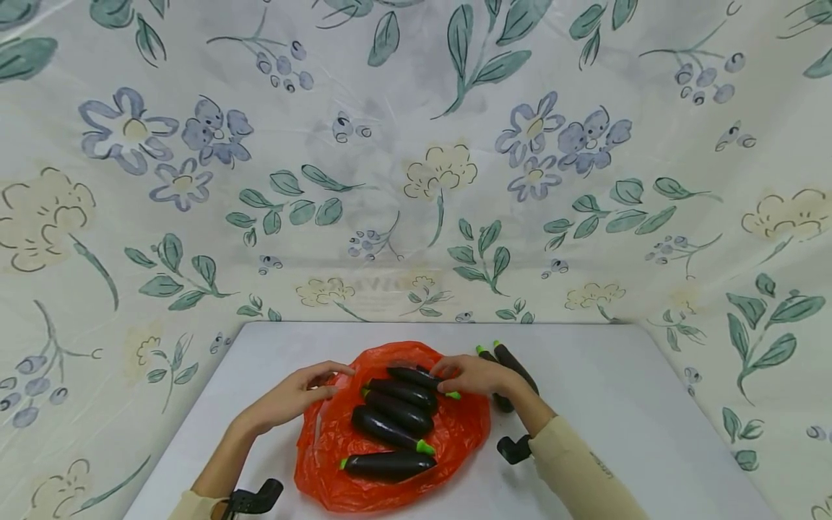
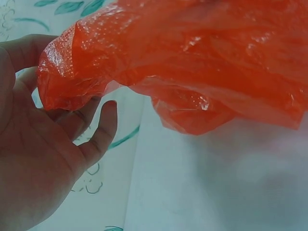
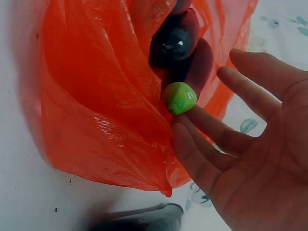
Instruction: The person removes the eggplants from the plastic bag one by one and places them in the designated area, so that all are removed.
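Right hand (image 1: 477, 375): fingers spread, gripping nothing, tips at a glossy black, green-ended eggplant (image 1: 411, 375) in a crinkled red plastic bag (image 1: 325, 478). Left hand (image 1: 294, 393): loosely curved at the bag's rim, no grip visible. Recommended: avoid tugging thin film. Smooth white tabletop (image 1: 617, 412): room leftward; two loose black eggplants (image 1: 516, 365) crowd the right; far edge near.

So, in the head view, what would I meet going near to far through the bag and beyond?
Red bag's near edge, nearest eggplant (green end left), second eggplant (green end right), third eggplant, fourth eggplant, white table's far edge, floral cloth.
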`<state>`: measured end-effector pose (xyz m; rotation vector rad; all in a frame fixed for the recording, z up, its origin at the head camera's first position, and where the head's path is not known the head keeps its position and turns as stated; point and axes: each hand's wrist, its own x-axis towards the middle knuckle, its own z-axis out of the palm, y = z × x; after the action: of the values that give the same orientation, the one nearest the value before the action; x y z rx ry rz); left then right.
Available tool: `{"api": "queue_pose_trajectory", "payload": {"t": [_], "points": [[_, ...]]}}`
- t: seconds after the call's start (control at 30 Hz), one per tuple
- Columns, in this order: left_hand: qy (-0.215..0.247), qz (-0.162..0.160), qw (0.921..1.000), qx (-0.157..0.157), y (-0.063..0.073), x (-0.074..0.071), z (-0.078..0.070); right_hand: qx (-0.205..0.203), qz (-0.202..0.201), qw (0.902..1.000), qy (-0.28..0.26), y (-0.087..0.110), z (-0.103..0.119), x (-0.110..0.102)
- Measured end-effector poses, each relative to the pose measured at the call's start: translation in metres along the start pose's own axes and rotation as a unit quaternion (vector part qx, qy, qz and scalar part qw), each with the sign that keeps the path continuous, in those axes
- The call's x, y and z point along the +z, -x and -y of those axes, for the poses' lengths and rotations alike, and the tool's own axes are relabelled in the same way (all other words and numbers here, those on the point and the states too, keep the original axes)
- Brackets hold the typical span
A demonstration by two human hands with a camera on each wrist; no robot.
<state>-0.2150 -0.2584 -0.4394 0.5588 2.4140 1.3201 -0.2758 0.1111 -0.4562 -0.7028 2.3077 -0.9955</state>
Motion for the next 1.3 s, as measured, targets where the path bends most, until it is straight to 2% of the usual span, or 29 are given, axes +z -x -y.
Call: {"api": "queue_pose_trajectory", "payload": {"t": [0.33, 0.7, 1.3], "points": [[0.008, -0.001, 1.0, 0.005, 0.0005, -0.0001, 0.0004, 0.008, 0.019, 0.9994, 0.028, -0.0016, 0.0023, 0.0032], [0.005, 0.0, 0.9999, 0.01, 0.0012, -0.0002, 0.0023, 0.004, 0.0, 0.9982, 0.06, -0.001, 0.0014, 0.0038], [0.006, -0.003, 1.0, 0.004, 0.0034, -0.0003, 0.0023, 0.02, -0.02, 0.999, 0.035, -0.0037, -0.003, 0.0051]]}}
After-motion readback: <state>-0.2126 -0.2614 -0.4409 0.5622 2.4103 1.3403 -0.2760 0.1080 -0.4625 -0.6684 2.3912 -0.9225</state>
